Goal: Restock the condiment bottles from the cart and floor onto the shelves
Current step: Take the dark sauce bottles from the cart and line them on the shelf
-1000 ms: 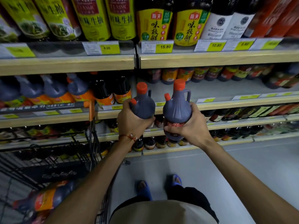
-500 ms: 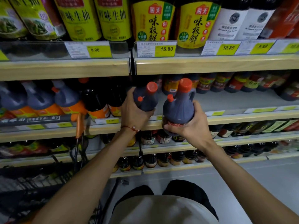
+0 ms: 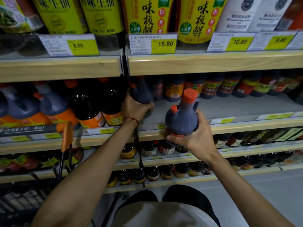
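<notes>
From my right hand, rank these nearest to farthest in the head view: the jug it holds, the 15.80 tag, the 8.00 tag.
1. jug: gripped in the right hand.
2. 15.80 tag: above, slightly left.
3. 8.00 tag: above, far left.

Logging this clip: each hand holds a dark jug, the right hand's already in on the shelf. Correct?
No. In the head view the left hand has the rear jug in on the shelf; the right hand holds the near jug short of it.
</notes>
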Action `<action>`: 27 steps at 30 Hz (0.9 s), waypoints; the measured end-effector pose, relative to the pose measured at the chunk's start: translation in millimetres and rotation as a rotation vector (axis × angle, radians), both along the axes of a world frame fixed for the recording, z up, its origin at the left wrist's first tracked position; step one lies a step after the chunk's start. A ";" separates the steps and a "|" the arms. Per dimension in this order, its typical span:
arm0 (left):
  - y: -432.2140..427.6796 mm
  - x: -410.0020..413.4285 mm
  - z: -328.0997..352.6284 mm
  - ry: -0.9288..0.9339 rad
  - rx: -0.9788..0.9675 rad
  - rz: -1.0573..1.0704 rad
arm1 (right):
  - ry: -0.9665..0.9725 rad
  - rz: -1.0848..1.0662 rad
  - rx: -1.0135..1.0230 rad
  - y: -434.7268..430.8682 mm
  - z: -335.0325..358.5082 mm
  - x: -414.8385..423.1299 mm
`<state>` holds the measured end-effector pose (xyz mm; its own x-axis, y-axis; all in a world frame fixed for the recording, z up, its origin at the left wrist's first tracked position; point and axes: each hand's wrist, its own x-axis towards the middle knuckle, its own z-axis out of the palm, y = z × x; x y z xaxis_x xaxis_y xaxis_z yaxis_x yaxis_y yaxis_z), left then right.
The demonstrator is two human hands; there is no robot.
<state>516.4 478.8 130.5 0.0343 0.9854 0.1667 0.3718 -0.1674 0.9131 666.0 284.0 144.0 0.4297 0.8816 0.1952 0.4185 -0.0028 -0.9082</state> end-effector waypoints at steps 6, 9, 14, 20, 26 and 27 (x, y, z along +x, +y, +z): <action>4.2 7.0 7.6 -0.006 -0.062 -0.051 | 0.030 0.019 -0.029 1.9 8.3 -1.9; -2.1 4.5 7.2 -0.020 -0.111 -0.072 | 0.044 0.007 -0.051 -0.2 16.7 -1.1; -27.8 -12.3 14.7 -0.097 -0.190 -0.091 | 0.070 0.023 -0.094 -4.7 35.6 2.8; -68.9 -28.7 33.0 -0.180 -0.362 -0.061 | 0.103 0.107 -0.127 -9.9 54.4 6.6; -130.6 -27.6 67.0 -0.129 -0.490 -0.532 | 0.143 0.280 -0.196 -9.9 64.2 16.1; -140.6 -22.2 69.0 -0.138 -0.489 -0.538 | 0.165 0.314 -0.213 -9.7 64.7 17.6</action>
